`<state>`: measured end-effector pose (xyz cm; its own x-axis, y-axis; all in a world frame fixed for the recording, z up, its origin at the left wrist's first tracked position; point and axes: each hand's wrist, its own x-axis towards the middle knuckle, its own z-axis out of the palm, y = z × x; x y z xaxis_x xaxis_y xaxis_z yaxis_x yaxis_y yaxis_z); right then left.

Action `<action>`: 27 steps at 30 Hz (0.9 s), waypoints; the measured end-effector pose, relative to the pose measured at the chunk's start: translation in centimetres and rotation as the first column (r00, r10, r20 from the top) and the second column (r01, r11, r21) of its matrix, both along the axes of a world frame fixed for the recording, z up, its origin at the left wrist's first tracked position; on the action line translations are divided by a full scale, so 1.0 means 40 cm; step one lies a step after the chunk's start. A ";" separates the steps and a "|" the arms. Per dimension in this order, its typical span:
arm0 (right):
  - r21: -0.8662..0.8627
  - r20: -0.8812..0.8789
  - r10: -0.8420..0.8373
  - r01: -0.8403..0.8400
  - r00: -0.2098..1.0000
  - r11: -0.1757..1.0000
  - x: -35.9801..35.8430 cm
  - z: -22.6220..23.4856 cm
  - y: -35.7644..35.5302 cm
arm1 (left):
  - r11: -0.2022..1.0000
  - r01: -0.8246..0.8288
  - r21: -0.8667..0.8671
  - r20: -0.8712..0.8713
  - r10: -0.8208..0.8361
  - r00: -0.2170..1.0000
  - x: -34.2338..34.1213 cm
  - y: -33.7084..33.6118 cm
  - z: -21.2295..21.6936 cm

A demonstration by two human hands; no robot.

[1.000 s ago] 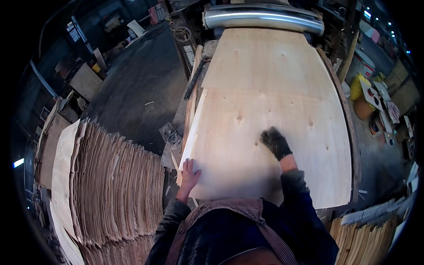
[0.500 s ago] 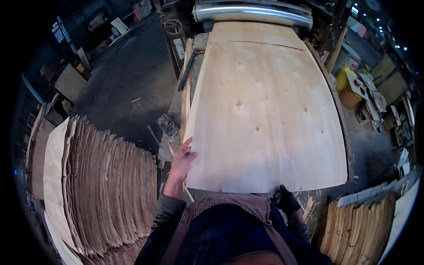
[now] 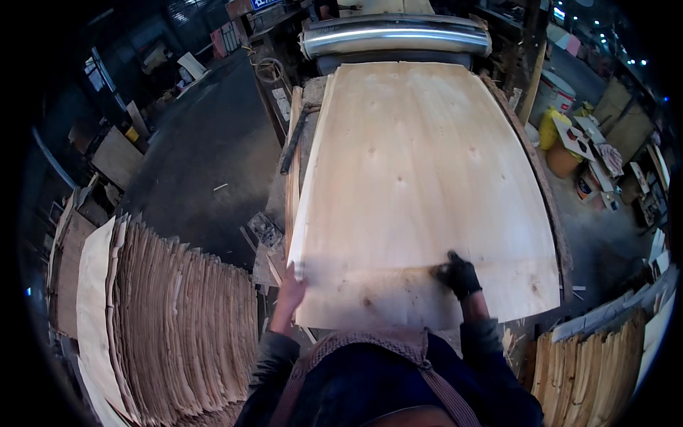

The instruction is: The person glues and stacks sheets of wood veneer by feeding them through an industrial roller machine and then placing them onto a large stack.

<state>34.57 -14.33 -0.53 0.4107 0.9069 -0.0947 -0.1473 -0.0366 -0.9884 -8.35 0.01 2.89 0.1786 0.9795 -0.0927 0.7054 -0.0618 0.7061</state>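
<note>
A wide, pale wood veneer sheet (image 3: 420, 185) with several small knots lies before me, its far edge close to a shiny metal roller (image 3: 395, 37). Its near edge crosses just in front of me, and another knotted veneer sheet (image 3: 370, 297) shows beneath it. My bare left hand (image 3: 288, 290) is at the left border of the sheets, its fingers closed on the edge, slightly blurred. My right hand (image 3: 459, 276), in a dark glove, rests on the wood by the top sheet's near edge. Its thumb and fingers are apart.
A tall stack of brown veneer sheets (image 3: 185, 320) stands at lower left. More stacked veneer (image 3: 587, 370) is at lower right. A dark bar (image 3: 295, 142) lies left of the sheets. Buckets and a yellow bag (image 3: 551, 128) stand at right. Someone's arm (image 3: 345, 8) shows beyond the roller.
The top sheet has slid forward toward the roller, uncovering a strip of the sheet below. The piece ahead of it has gone from this side. My right hand moved forward onto the wood.
</note>
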 end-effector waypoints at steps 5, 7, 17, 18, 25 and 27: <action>0.041 -0.831 0.008 0.046 0.557 0.998 0.147 -0.056 0.305 | 0.995 0.029 0.096 -0.342 0.005 0.940 0.027 -0.077 -0.129; 0.129 -0.743 0.062 0.053 0.667 0.990 0.169 -0.061 0.409 | 0.994 0.028 0.106 -0.265 0.001 0.964 0.023 -0.082 -0.134; 0.176 -0.833 0.186 -0.070 0.520 0.982 0.006 -0.029 0.330 | 1.000 0.006 -0.011 0.138 -0.004 0.990 -0.018 -0.068 -0.140; 0.200 -0.724 0.225 -0.113 0.652 0.973 -0.046 -0.029 0.269 | 0.997 -0.019 -0.081 0.289 0.041 0.956 -0.021 -0.064 -0.132; 0.131 -0.864 0.329 -0.459 0.382 0.879 -0.204 0.047 -0.174 | 0.920 0.129 -0.370 0.692 0.181 0.699 -0.012 -0.076 0.020; 0.087 -0.842 0.303 -0.441 0.447 0.893 -0.220 0.020 -0.257 | 0.933 0.134 -0.333 0.747 0.175 0.642 0.000 -0.081 0.074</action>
<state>25.77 -24.61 0.29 -0.2905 0.9028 -0.3170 -0.8188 -0.4060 -0.4060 -8.37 -3.23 5.84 0.3156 0.9163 -0.2464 -0.0888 0.2871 0.9538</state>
